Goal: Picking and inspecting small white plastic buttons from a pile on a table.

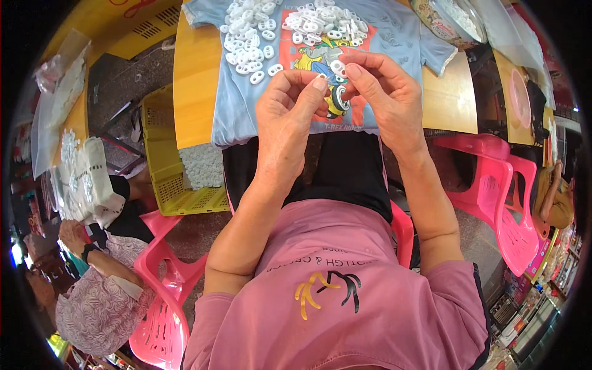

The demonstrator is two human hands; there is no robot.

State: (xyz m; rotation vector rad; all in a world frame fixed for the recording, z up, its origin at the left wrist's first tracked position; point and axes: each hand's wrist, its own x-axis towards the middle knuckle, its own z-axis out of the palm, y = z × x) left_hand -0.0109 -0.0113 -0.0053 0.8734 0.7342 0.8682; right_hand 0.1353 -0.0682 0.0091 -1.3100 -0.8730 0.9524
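My right hand (391, 102) pinches a small white oval plastic piece with two holes (338, 68) between thumb and forefinger. Close beside it, the thumb and forefinger of my left hand (287, 111) are pressed together; whatever lies between them is too small to make out. Both hands are raised over a blue printed T-shirt (237, 114) spread across the table. On the shirt, a loose heap of similar white two-hole pieces (246, 46) lies at the far left. A second heap of these pieces (317, 23) sits beyond my hands.
The wooden table (197, 92) shows at both sides of the shirt. A round tub with white pieces (453, 18) stands far right. Below the table's left edge is a yellow crate (179, 197) holding white pieces. Pink chairs (487, 179) flank me; another person (102, 290) sits at left.
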